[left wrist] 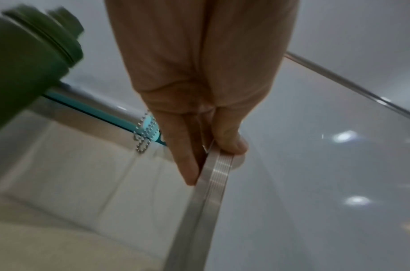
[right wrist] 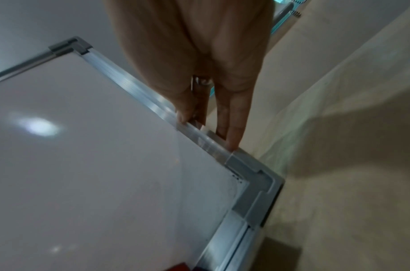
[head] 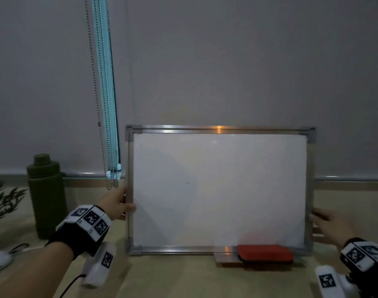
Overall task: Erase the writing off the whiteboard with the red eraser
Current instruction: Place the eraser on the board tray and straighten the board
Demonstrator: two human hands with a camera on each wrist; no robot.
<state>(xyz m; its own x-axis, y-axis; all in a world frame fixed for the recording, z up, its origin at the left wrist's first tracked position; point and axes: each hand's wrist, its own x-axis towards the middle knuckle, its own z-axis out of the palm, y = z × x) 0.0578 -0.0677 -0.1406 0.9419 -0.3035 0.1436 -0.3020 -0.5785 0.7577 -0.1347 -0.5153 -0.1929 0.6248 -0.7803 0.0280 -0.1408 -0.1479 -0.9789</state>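
A metal-framed whiteboard (head: 218, 190) stands upright on the beige table, its white face showing no writing. The red eraser (head: 265, 253) lies on the small tray at the board's lower right edge. My left hand (head: 117, 204) pinches the board's left frame (left wrist: 210, 183) between thumb and fingers. My right hand (head: 328, 224) pinches the right frame (right wrist: 199, 137) just above the grey bottom corner piece (right wrist: 252, 185), thumb on the front, fingers behind.
A dark green bottle (head: 47, 196) stands left of the board, with plant leaves (head: 1, 198) at the far left edge. Bead chains (head: 102, 104) and a teal blind strip hang behind the board's left corner. Bare beige table (head: 183, 280) lies in front.
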